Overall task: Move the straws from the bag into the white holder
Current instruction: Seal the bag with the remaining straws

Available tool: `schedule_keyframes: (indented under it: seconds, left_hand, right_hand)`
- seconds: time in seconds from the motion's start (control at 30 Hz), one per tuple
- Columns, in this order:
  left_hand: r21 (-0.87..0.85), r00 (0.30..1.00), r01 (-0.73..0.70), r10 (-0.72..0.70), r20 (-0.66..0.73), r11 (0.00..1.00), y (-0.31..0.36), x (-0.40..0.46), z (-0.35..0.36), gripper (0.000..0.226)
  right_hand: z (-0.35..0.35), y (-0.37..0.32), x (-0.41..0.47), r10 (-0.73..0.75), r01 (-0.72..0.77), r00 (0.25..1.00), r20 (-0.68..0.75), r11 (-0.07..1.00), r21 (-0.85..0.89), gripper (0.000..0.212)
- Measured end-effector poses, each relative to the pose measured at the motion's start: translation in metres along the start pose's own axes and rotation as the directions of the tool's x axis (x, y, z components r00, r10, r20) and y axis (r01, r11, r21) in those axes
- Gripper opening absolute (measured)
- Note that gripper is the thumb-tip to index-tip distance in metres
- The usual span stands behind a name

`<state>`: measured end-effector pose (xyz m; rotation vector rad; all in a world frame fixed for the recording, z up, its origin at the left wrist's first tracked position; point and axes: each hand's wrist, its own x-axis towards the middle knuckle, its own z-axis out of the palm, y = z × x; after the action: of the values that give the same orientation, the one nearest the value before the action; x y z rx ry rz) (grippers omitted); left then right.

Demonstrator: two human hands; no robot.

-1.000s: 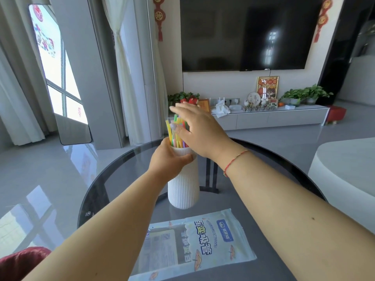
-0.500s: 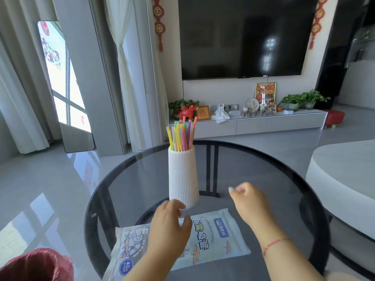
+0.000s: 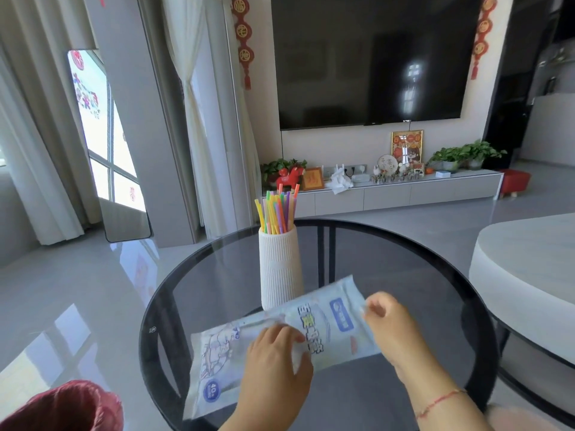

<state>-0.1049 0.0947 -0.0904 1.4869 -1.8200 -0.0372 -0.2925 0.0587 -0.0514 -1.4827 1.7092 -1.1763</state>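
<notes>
A ribbed white holder (image 3: 279, 269) stands upright on the round dark glass table (image 3: 413, 275), with several coloured straws (image 3: 276, 211) sticking out of its top. In front of it lies the pale blue printed straw bag (image 3: 329, 321), its right end lifted off the glass. My left hand (image 3: 275, 359) holds the bag's middle, fingers curled over it. My right hand (image 3: 393, 328) pinches the bag's raised right edge. Whether straws are inside the bag is hidden.
A white rounded table or seat (image 3: 529, 275) stands close on the right. A red cushion (image 3: 62, 405) shows at the lower left. Behind the table are a TV (image 3: 370, 57), a low grey cabinet (image 3: 389, 194) with ornaments and plants, and curtains.
Both hands left the holder and came down to the bag. They have taken hold of it, and its right end has risen off the table.
</notes>
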Motion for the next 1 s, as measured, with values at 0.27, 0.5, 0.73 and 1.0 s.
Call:
schedule_keyframes:
  seconds: [0.27,0.5,0.73,1.0]
  left_hand:
    - [-0.115,0.912,-0.235,0.178,-0.369,0.965,0.075,0.032,-0.087,0.035]
    - [0.159,0.862,-0.357,0.391,-0.322,0.92,0.099,0.058,-0.138,0.029]
    - [0.159,0.88,-0.336,0.37,-0.299,0.928,0.081,0.056,-0.134,0.024]
    - [0.192,0.879,-0.359,0.4,-0.26,0.913,0.082,0.052,-0.132,0.025]
  right_hand:
    - [-0.059,-0.093,-0.031,-0.581,0.595,0.775,-0.248,0.803,-0.023,0.027]
    - [-0.062,-0.12,-0.047,-0.898,0.826,0.403,-0.176,0.44,-0.352,0.015]
    - [-0.064,-0.104,-0.038,-0.847,0.773,0.513,-0.14,0.527,-0.352,0.017]
    - [-0.06,-0.1,-0.039,-0.848,0.773,0.511,-0.139,0.524,-0.358,0.012]
